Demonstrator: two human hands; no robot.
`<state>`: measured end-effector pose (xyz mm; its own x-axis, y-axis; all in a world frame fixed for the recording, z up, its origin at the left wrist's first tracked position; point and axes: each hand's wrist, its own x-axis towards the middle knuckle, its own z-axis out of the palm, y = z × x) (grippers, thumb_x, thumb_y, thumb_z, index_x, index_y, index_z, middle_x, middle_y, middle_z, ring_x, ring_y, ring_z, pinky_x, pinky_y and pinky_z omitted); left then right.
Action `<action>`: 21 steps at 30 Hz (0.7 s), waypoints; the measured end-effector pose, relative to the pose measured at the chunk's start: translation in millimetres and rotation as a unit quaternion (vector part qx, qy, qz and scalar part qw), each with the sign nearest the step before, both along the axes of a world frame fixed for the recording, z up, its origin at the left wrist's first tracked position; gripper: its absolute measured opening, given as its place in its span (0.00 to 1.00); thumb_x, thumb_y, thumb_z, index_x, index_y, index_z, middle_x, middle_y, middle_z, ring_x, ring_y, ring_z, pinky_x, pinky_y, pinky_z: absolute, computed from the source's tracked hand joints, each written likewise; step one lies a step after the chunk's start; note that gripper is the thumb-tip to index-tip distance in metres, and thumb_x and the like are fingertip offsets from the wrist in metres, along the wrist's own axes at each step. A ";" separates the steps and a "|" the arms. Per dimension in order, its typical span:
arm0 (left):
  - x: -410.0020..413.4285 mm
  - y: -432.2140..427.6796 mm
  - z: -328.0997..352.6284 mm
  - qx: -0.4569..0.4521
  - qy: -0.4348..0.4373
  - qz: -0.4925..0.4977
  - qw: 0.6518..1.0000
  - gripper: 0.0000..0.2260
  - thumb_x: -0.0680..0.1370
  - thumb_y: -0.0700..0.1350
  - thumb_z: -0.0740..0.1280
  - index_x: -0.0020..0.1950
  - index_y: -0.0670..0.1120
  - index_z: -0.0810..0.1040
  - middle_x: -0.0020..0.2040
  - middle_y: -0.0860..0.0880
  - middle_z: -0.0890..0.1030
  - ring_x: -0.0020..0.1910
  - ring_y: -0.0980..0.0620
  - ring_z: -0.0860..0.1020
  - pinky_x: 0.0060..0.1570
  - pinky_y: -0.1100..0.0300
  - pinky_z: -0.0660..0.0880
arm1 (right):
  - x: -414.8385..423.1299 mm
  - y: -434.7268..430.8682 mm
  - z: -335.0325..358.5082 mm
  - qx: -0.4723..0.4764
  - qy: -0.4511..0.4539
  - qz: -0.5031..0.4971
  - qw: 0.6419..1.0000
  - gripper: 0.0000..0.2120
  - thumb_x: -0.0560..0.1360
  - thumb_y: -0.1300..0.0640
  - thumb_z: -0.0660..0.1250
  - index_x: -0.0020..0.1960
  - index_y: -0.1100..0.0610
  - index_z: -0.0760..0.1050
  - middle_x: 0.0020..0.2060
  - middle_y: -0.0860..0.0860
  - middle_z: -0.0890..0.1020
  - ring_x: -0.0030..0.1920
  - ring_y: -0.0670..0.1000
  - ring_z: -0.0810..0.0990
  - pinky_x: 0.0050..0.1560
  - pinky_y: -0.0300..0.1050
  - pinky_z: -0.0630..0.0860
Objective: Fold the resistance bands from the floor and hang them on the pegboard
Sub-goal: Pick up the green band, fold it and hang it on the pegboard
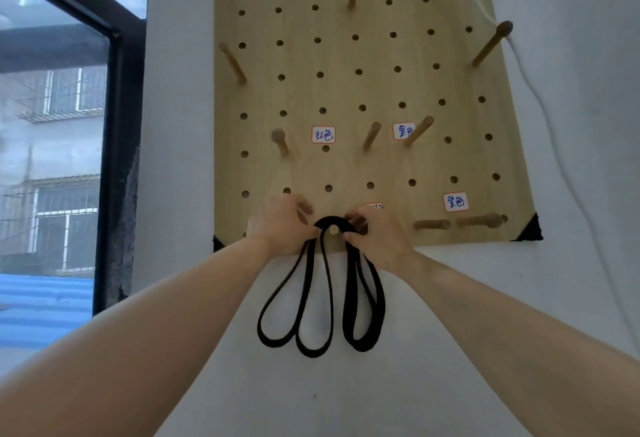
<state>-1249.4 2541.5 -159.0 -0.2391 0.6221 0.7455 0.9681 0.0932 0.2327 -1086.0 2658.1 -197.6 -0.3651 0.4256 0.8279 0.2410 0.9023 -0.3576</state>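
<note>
1. Wooden pegboard [346,90] rises above both hands.
2. Folded black resistance band [322,298] drapes over a peg [333,230] between them — loops hanging straight down.
3. Left hand [280,225] and right hand [377,239] pinch the band's top, equally near.

pegboard [346,90] cut off at 12 o'clock by the frame edge. label [375,206] mostly hidden behind right hand [377,239]. peg [333,230] shaft covered by black band [322,298]. handwriting too small to read.

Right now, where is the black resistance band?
Head view, lower centre: the black resistance band is looped over a peg on the pegboard's bottom edge, between left hand and right hand.
</note>
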 end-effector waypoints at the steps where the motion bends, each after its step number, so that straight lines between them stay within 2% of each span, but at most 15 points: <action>1: 0.0 -2.5 -0.9 -0.009 0.009 -0.015 1.000 0.18 0.71 0.58 0.76 0.58 0.57 0.78 0.48 0.59 0.81 0.49 0.56 0.80 0.46 0.57 0.77 | 1.0 -0.5 -2.7 0.011 -0.004 -0.003 1.000 0.13 0.73 0.60 0.74 0.56 0.50 0.79 0.47 0.45 0.82 0.48 0.46 0.80 0.54 0.46 0.79; 4: 4.8 -18.0 -8.8 -0.013 0.069 -0.043 0.997 0.18 0.73 0.54 0.76 0.60 0.56 0.78 0.52 0.58 0.81 0.52 0.56 0.80 0.47 0.59 0.77 | 9.3 -5.4 -9.8 0.036 -0.016 -0.009 0.999 0.17 0.73 0.60 0.75 0.60 0.51 0.78 0.51 0.45 0.81 0.51 0.46 0.79 0.55 0.45 0.78; 7: 11.5 -36.5 -22.9 0.017 0.146 -0.037 0.988 0.17 0.74 0.53 0.75 0.62 0.55 0.79 0.56 0.58 0.82 0.54 0.54 0.81 0.56 0.50 0.78 | 23.2 -16.6 -14.3 0.036 -0.019 -0.017 0.999 0.20 0.73 0.60 0.75 0.63 0.52 0.78 0.54 0.46 0.80 0.53 0.47 0.78 0.58 0.47 0.77; 9: 15.9 -51.2 -35.1 0.042 0.144 -0.054 0.987 0.17 0.73 0.51 0.75 0.61 0.55 0.79 0.57 0.57 0.83 0.56 0.54 0.81 0.58 0.48 0.77 | 34.7 -29.9 -18.0 0.033 -0.034 -0.019 0.999 0.19 0.74 0.59 0.74 0.64 0.53 0.77 0.54 0.47 0.80 0.53 0.47 0.77 0.56 0.43 0.76; 11: 20.5 -68.2 -50.7 0.074 0.136 -0.084 0.984 0.14 0.73 0.50 0.75 0.59 0.54 0.81 0.55 0.58 0.84 0.56 0.55 0.81 0.60 0.49 0.75 | 48.8 -49.1 -25.8 0.007 -0.038 -0.008 0.999 0.14 0.75 0.59 0.73 0.60 0.53 0.80 0.52 0.46 0.80 0.50 0.46 0.77 0.50 0.34 0.74; 12: 24.6 -78.1 -60.2 0.085 0.140 -0.097 0.982 0.13 0.74 0.49 0.75 0.57 0.54 0.82 0.54 0.59 0.84 0.55 0.57 0.81 0.61 0.50 0.74 | 56.5 -60.3 -32.7 -0.005 -0.039 0.002 0.999 0.10 0.75 0.59 0.72 0.56 0.53 0.81 0.50 0.45 0.81 0.48 0.45 0.78 0.48 0.33 0.73; 15: 35.6 -106.7 -96.3 0.098 0.152 -0.115 0.977 0.09 0.74 0.48 0.75 0.53 0.54 0.83 0.50 0.60 0.84 0.51 0.62 0.78 0.60 0.51 0.72 | 78.7 -92.4 -64.7 -0.011 -0.081 0.027 0.996 0.04 0.75 0.59 0.73 0.48 0.52 0.83 0.43 0.44 0.83 0.44 0.44 0.81 0.47 0.38 0.78; 19: 47.9 -141.1 -164.4 -0.019 0.081 -0.182 0.980 0.05 0.74 0.46 0.75 0.49 0.52 0.84 0.44 0.60 0.84 0.46 0.62 0.81 0.50 0.68 0.75 | 104.9 -125.7 -131.2 -0.062 -0.213 0.063 0.973 0.02 0.74 0.56 0.74 0.47 0.53 0.83 0.41 0.47 0.84 0.41 0.44 0.82 0.45 0.39 0.80; 21: 51.6 -152.1 -208.1 -0.102 0.053 -0.179 0.977 0.05 0.75 0.48 0.74 0.49 0.55 0.84 0.42 0.61 0.84 0.46 0.64 0.81 0.48 0.66 0.75 | 112.4 -136.6 -173.7 -0.089 -0.268 0.071 0.957 0.02 0.74 0.55 0.74 0.47 0.52 0.83 0.40 0.46 0.84 0.40 0.43 0.81 0.45 0.39 0.79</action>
<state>-1197.8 2389.4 -367.0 0.0936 0.7896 0.6065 0.9648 -0.2224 0.1405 -973.6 2521.4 -371.4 -0.7814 0.4575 0.4245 0.3124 0.8755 -0.3686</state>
